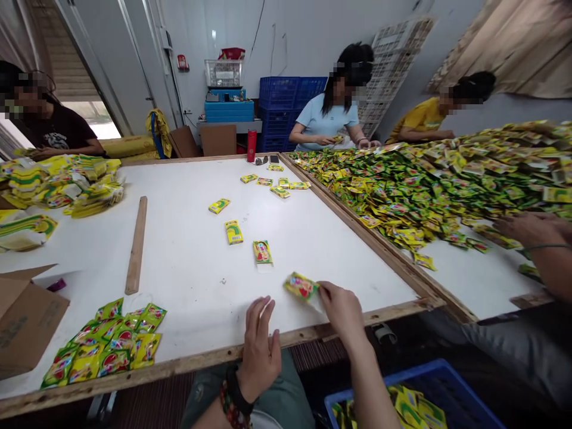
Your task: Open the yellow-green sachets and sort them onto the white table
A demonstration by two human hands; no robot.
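My right hand (343, 313) pinches one end of a small yellow-green packet (300, 286) just above the white tabletop. The packet is smeared by motion; red and pink print shows on it. My left hand (261, 344) hovers at the near wooden edge, fingers stretched out and thumb apart, with nothing in it. Beyond it lies a small printed box (262, 252) whose white end flap is open toward me. Farther off is a closed yellow box (233, 232). To the left, several green and yellow sachets (114, 339) are spread near the edge.
A wooden strip (136, 245) lies across the left side, near a cardboard carton (31, 322) and stacked flat packaging (84, 182). A raised wooden divider (357, 223) separates a large heap of packets (473, 179). Below right stands a blue crate (447, 372). Other people work around the table.
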